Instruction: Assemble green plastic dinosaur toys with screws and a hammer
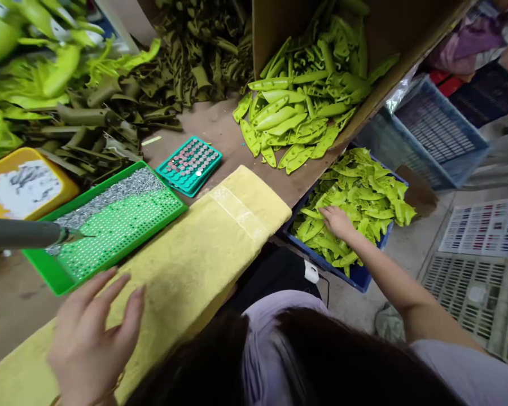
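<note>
My left hand (95,332) hovers with spread fingers above the yellow towel (203,225) and holds nothing. Just beyond it lies a green perforated tray (122,231) with small silver screws (105,197) along its far side. A grey powered screwdriver (21,234) reaches in from the left edge, its tip over the tray. On the right, my right hand (337,221) rests its outstretched fingers on a heap of yellow-green plastic shell parts (364,192) in a blue crate (359,279). Its fingertips lie beside one long part; no firm grip shows.
A teal tray of small round pieces (190,163) sits behind the towel. A cardboard box (275,28) spills green pod-shaped parts (288,115). Olive curved parts (186,62) pile at the back. A yellow tub (25,180) stands left; blue-grey crates (440,129) stand right.
</note>
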Demonstrator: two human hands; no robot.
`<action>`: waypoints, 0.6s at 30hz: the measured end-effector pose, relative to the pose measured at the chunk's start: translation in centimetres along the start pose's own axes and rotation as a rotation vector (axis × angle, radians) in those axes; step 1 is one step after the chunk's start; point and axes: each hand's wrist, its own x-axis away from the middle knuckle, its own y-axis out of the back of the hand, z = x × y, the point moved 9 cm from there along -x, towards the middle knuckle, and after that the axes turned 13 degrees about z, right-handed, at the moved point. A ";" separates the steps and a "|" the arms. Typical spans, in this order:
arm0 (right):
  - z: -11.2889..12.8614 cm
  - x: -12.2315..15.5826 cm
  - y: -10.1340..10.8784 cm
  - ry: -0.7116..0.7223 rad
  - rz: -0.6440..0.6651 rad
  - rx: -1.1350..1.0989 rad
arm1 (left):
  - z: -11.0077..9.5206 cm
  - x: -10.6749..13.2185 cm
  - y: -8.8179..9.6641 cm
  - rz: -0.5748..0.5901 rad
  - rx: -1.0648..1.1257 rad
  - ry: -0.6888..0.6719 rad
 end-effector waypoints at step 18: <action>34.4 0.8 17.7 1.074 -0.281 0.058 | -0.9 -6.2 -13.9 0.190 1.614 0.414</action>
